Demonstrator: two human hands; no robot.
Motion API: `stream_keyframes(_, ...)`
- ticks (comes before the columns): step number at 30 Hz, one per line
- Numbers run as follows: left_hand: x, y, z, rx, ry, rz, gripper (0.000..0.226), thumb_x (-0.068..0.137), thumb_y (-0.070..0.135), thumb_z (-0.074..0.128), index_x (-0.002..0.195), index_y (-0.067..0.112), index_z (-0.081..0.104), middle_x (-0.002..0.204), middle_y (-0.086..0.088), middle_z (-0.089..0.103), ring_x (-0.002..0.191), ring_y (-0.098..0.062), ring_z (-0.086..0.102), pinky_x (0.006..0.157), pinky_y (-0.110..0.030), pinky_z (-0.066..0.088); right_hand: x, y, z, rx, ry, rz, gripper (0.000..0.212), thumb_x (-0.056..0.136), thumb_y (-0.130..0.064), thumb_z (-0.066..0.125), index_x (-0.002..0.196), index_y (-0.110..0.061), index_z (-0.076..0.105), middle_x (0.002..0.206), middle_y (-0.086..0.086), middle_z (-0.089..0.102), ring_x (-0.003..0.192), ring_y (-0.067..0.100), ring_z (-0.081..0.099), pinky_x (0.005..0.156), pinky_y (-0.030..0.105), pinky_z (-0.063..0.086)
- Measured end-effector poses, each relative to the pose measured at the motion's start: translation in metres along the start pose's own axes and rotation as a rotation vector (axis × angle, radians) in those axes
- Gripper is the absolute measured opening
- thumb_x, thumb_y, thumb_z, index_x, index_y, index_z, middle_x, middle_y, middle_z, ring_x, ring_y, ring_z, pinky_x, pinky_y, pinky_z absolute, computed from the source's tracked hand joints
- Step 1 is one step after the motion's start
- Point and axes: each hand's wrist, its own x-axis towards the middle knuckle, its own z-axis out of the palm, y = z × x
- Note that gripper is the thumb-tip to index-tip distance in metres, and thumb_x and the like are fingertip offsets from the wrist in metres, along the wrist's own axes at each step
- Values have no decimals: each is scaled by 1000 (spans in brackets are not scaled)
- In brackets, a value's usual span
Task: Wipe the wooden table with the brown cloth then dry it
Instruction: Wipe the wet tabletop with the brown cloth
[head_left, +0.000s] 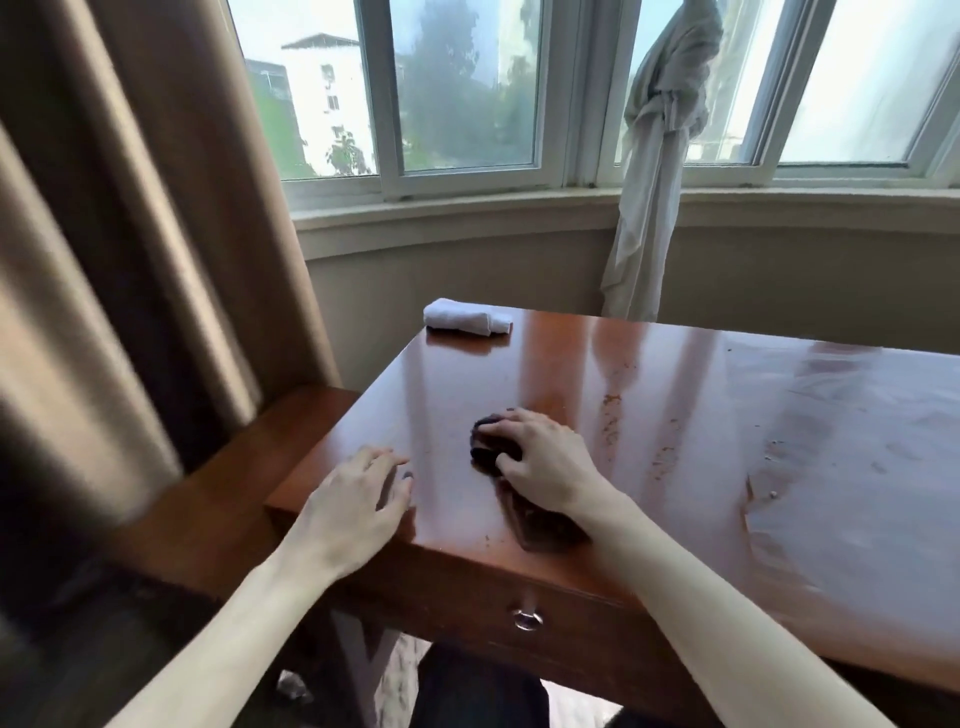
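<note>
Glossy bench (649, 415) by window | our right hand (540, 457) grips brown cloth (488, 447) | left hand (358, 499) flat, fingers spread

Curved bay window (467, 93) with white frames above a cream sill (467, 208) and wall; daylight outside shows a white building (327, 98) and trees. Tan curtain (130, 234) hangs at left; a knotted white sheer curtain (660, 156) hangs at centre-right.
</note>
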Motion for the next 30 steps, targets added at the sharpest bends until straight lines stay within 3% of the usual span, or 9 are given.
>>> stream_keyframes(3,4,1,8,9,15,11,48,99,51,39,135,27,58,145,6,50,141,-15,38,114,-41,39,-11,16,-21,300,-226,-151,54,77,-17,55,125,-39,70,136,-19,62,128,0,54,107,24,46)
stream_keyframes(9,1,1,16,81,122,33,46,93,42,36,125,30,67,134,8,59,128,-16,53,88,-43,58,38,21,-1,-199,156,397,40,88,-26,55,125,-31,69,134,-4,62,123,24,55,94,36,46)
stream_keyframes(12,1,1,19,82,141,36,45,91,38,39,125,31,67,132,9,61,123,-15,56,80,-39,58,40,-14,20,-161,106,92,43,86,-26,55,126,-34,68,134,-10,62,126,18,53,94,32,46)
stream_keyframes(15,2,-1,22,84,148,41,46,91,39,38,125,31,67,132,11,60,125,-12,55,85,-38,57,55,-9,11,37,-173,-290,53,79,-22,58,128,-42,66,140,-20,59,128,6,55,102,25,46)
stream_keyframes(17,2,-1,23,80,143,30,46,91,38,37,126,32,67,132,12,60,125,-12,55,86,-38,57,87,6,8,0,-172,-193,52,81,-20,59,127,-43,67,136,-19,62,124,12,58,99,30,50)
stream_keyframes(19,1,-2,24,72,135,41,46,90,36,37,125,30,67,132,11,61,123,-12,56,85,-38,59,112,10,12,-82,-7,134,43,85,-24,58,125,-38,69,132,-10,64,121,22,59,90,35,50)
stream_keyframes(21,2,-2,23,68,158,41,46,89,34,39,125,29,67,131,11,61,121,-12,57,82,-37,60,120,-8,27,-140,61,239,38,90,-25,55,125,-33,70,132,-7,64,122,23,56,87,33,47)
stream_keyframes(26,3,-5,23,53,193,32,47,88,33,42,129,25,64,133,8,58,122,-15,56,89,-37,56,86,-25,35,150,-184,-336,51,77,-21,55,122,-40,70,136,-19,62,127,6,56,104,30,48)
stream_keyframes(30,3,-4,25,47,186,24,48,91,37,37,128,17,59,136,3,55,127,-18,51,98,-42,53,92,0,22,56,9,122,44,85,-21,57,123,-39,70,131,-16,64,122,17,58,91,32,47)
